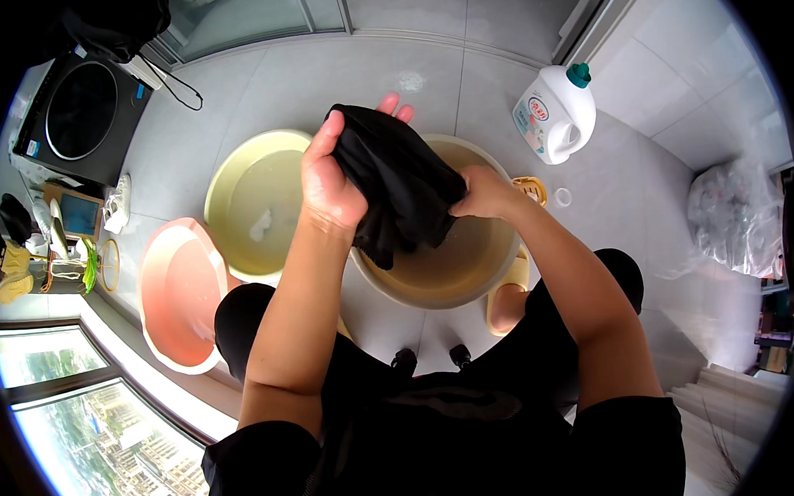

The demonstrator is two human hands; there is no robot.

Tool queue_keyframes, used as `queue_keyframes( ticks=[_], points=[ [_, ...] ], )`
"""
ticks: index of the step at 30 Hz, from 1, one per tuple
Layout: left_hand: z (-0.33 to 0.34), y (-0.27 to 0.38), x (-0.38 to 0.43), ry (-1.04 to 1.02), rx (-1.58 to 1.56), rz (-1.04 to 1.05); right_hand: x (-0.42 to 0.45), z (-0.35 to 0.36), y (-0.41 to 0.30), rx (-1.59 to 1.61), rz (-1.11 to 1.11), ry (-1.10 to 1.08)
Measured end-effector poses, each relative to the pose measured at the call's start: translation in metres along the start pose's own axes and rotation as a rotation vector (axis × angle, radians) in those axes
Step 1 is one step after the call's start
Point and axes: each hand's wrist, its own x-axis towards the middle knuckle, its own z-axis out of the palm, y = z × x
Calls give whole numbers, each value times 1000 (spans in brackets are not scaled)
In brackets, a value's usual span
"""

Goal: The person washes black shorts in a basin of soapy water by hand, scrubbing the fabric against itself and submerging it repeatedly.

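A black cloth (401,176), perhaps a garment, is stretched between my two hands above a round basin (432,302) of cloudy, brownish water. My left hand (332,178) supports its upper left side, thumb in front and fingertips showing behind the far edge. With thumb and curled fingers, my right hand (487,191) grips the cloth's right side. The lower folds hang over the water; whether they touch it I cannot tell. Just left stands a pale yellow basin (219,188) of water with a small white clump in it, partly behind my left hand and forearm.
A pink basin (182,282) stands by my left knee. Farther right is a white detergent jug (556,114) with a green cap. Beyond the left side sit a front-loading washing machine (81,111) and white shoes (117,204). A clear plastic bag (734,216) rests by the right wall.
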Motion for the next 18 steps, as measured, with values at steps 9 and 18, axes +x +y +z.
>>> queue_keyframes(
  ticks=[9, 18],
  points=[
    [-56, -9, 13, 246, 148, -15, -11, -9, -53, 1450, -307, 105],
    [-53, -46, 4, 229, 387, 12, -31, 64, -106, -39, -868, 847]
  ],
)
